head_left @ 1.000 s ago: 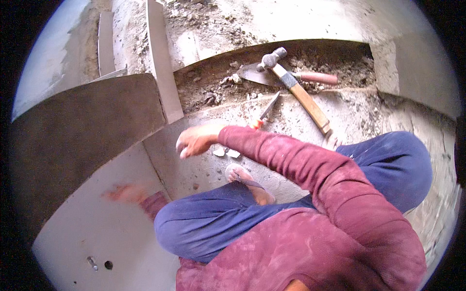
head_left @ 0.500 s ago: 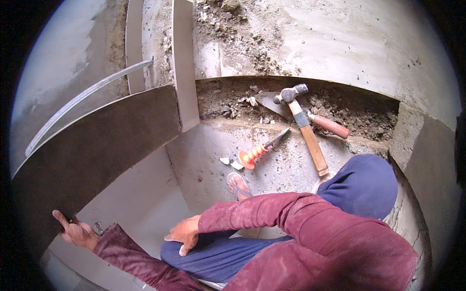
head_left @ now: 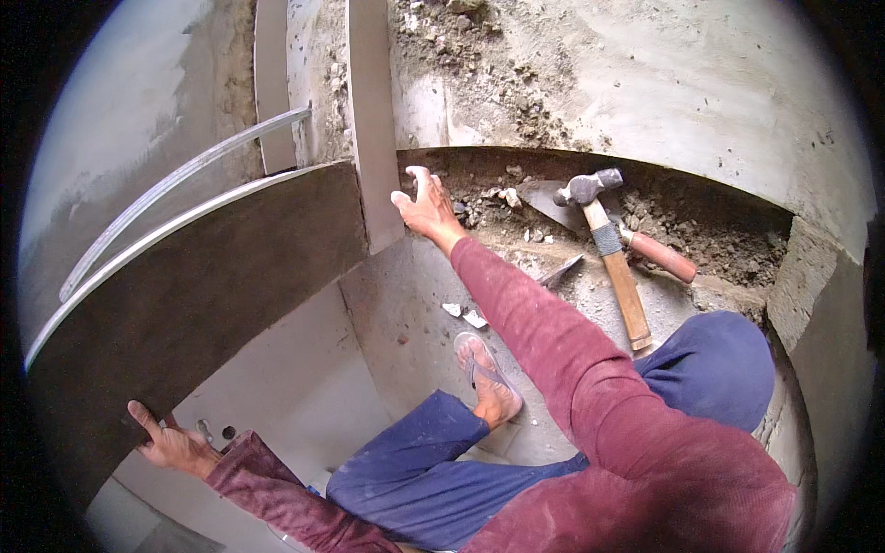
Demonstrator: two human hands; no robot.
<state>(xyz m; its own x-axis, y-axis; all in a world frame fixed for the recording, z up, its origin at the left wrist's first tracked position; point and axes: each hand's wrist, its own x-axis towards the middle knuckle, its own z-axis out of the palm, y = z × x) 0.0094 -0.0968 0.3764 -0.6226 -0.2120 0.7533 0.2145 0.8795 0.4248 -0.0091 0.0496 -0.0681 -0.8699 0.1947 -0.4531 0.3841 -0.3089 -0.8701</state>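
Observation:
My left hand (head_left: 180, 450) is at the lower edge of a long dark panel (head_left: 212, 267) with a pale top edge. Its thumb rests on the panel's face and the other fingers are partly hidden. My right hand (head_left: 428, 207) reaches out with fingers apart beside the upright pale slab (head_left: 373, 120), at the panel's far end. Whether it touches the slab I cannot tell. Under the right forearm, a chisel (head_left: 562, 270) shows only its metal tip. A ball-peen hammer (head_left: 616, 263) lies across a trowel (head_left: 659, 255) with a red handle.
Rubble and soil (head_left: 737, 249) fill a trench along the rough wall (head_left: 664, 74). A metal strip (head_left: 184, 184) slants above the panel. White chips (head_left: 474, 319) lie near my sandalled foot (head_left: 487, 380). A concrete block edge (head_left: 793, 267) stands at the right.
My right hand has left my knee and stretched forward to the upright slab, its forearm now covering the chisel's orange grip. The view has shifted slightly; my left hand remains at the panel's edge.

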